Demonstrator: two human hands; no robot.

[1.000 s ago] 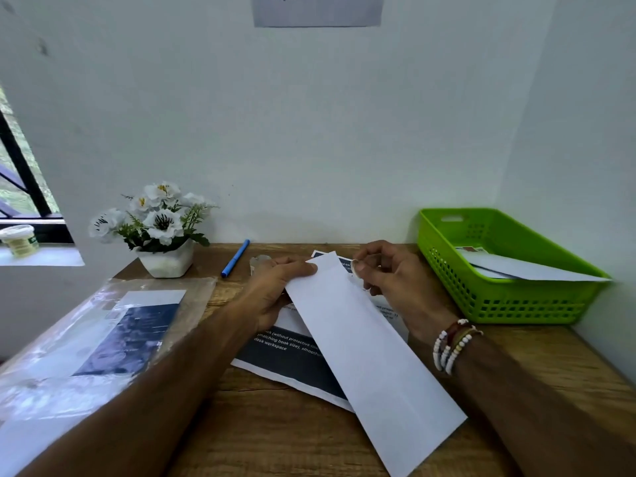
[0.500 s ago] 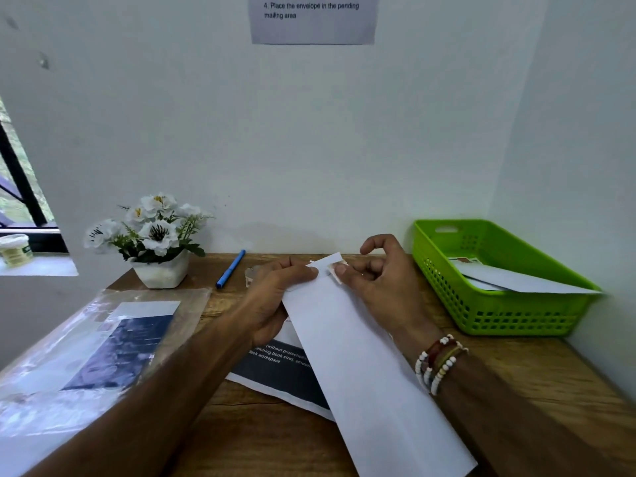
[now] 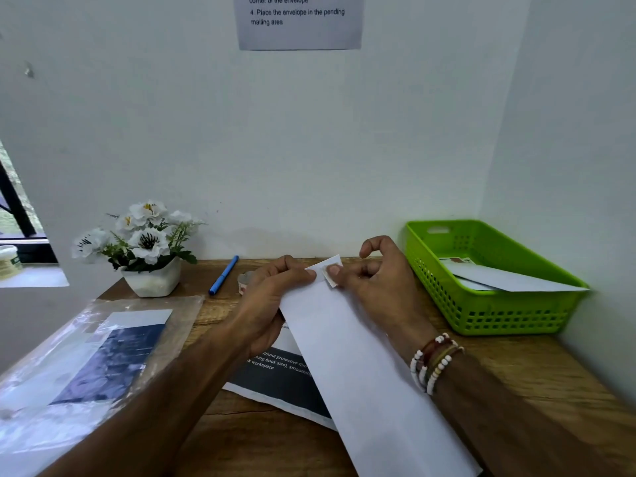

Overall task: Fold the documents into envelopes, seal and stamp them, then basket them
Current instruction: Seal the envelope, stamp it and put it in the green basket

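A long white envelope point(image 3: 361, 366) lies slanted across the wooden desk point(image 3: 537, 383), its far end raised between both hands. My left hand point(image 3: 272, 301) grips the envelope's far left edge, thumb on top. My right hand point(image 3: 375, 273) presses a small stamp point(image 3: 329, 276) onto the envelope's far corner with its thumb, the other fingers curled. A dark printed document point(image 3: 278, 380) lies under the envelope. The green basket point(image 3: 495, 315) at the right holds white envelopes point(image 3: 506, 278), one with a stamp showing.
A pot of white flowers point(image 3: 144, 249) and a blue pen point(image 3: 223, 274) stand at the back left. A small roll point(image 3: 245, 282) sits behind my left hand. A clear plastic sleeve with papers point(image 3: 89, 359) lies at the left. A printed notice point(image 3: 299, 20) hangs on the wall.
My right hand has moved from just off the envelope's corner onto it, bringing the stamp down against the paper. The view has tipped upward slightly. My left hand keeps its hold.
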